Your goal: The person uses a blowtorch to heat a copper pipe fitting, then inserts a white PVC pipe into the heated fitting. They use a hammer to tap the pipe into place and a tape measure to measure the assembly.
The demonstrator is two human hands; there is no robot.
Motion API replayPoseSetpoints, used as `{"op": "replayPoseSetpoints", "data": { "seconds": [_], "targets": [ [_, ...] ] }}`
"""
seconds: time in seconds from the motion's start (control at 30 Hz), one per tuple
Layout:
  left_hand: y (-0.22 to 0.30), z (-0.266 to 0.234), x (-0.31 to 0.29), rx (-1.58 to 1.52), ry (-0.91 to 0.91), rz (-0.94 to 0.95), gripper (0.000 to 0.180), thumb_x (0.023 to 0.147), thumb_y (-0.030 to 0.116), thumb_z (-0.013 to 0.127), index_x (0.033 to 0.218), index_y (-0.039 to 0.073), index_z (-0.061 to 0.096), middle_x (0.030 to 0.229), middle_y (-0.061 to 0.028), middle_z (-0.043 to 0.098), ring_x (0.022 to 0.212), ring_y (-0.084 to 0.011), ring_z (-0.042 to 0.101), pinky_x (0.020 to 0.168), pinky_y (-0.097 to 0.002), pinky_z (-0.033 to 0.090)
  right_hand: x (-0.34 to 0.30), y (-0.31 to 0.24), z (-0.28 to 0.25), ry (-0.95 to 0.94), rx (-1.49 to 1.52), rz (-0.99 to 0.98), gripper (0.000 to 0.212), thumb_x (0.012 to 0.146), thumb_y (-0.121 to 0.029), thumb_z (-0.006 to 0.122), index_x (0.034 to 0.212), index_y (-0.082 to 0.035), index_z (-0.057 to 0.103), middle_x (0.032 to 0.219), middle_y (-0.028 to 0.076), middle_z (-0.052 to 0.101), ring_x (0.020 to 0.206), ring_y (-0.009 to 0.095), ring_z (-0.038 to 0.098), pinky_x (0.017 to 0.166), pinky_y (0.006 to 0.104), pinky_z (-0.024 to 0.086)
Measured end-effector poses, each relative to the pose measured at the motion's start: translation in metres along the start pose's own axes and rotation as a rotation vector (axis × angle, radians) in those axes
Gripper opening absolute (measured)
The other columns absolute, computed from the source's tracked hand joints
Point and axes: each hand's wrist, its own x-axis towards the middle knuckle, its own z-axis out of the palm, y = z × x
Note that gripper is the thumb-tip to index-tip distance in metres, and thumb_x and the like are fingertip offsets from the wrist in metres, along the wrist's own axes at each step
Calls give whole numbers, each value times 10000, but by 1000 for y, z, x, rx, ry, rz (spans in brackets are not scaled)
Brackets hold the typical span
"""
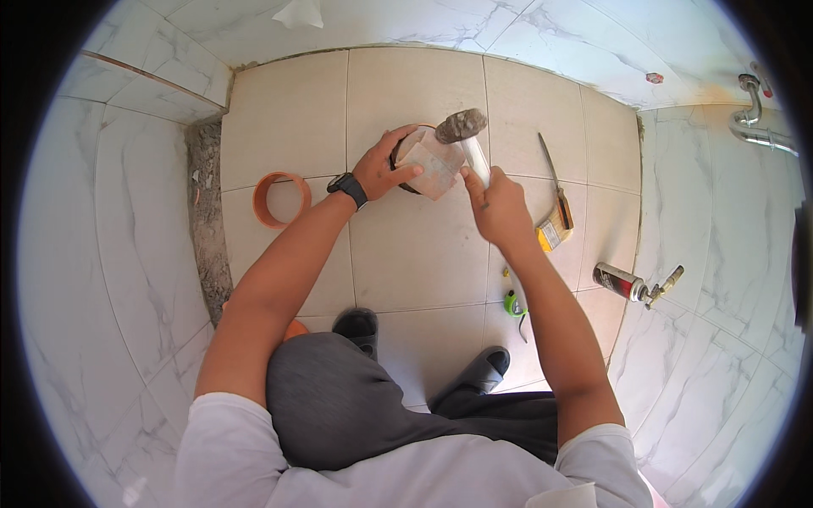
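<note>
Progress, judged from this view: work on the flat pieces point(434, 173) looks partway through. Done: the pieces lie over a round rim point(395, 157), steadied by the left hand point(381, 165), and the hammer point(461, 125) is raised or resting at their far right edge. Contact between hammer head and pieces cannot be told from this angle. Left, as a judgement: more tapping or trimming may be needed, since the pieces do not match the round outline beneath; how much cannot be read here.

Fingers: left ones grasp the pieces and rim together, thumb on the near left edge, the others along the far left side. Right hand point(501, 203) has its fingers wrapped around the hammer handle, thumb along it.

Appearance and place: pieces are thin, pale, slightly pinkish and smudged, with straight sides and a corner toward the wearer; apparently two, overlapping. They sit near the middle of the tiled floor point(415, 245), ahead of the feet. A dark arc shows below them at left, a little orange at the far side.

Nearby on the floor: orange ring point(257, 203) to the left; brush point(555, 230), green tape measure point(513, 303) and gas torch point(618, 281) to the right, none in hand.
</note>
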Motion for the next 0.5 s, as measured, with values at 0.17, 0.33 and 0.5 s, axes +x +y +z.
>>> {"op": "replayPoseSetpoints", "data": {
  "seconds": [0.17,0.33,0.5],
  "targets": [
    [2,3,1,-65,-16,-48,729,904,290,733,1514,84,390,1416,-156,516,1317,-266,508,1128,-388,380,-1,15,-37,-100,103,11,609,1004,-531,550,855,59,562,695,289,635,689,454,664,598,511,504],
    [-1,3,-1,-86,-25,-71,737,916,275,719,1534,87,364,1442,-145,510,1337,-251,494,1129,-392,377,-27,17,-22,-48,18,112,574,996,-520,564,868,39,568,720,277,648,680,429,667,612,520,512],
    [1,2,3,-33,-43,14,721,945,318,680,1531,53,353,1459,-146,502,1355,-252,479,1136,-395,369,-19,33,-30,-69,-16,6,550,1002,-503,566,882,34,558,687,284,631,663,450,656,607,532,510]
  ]
}}
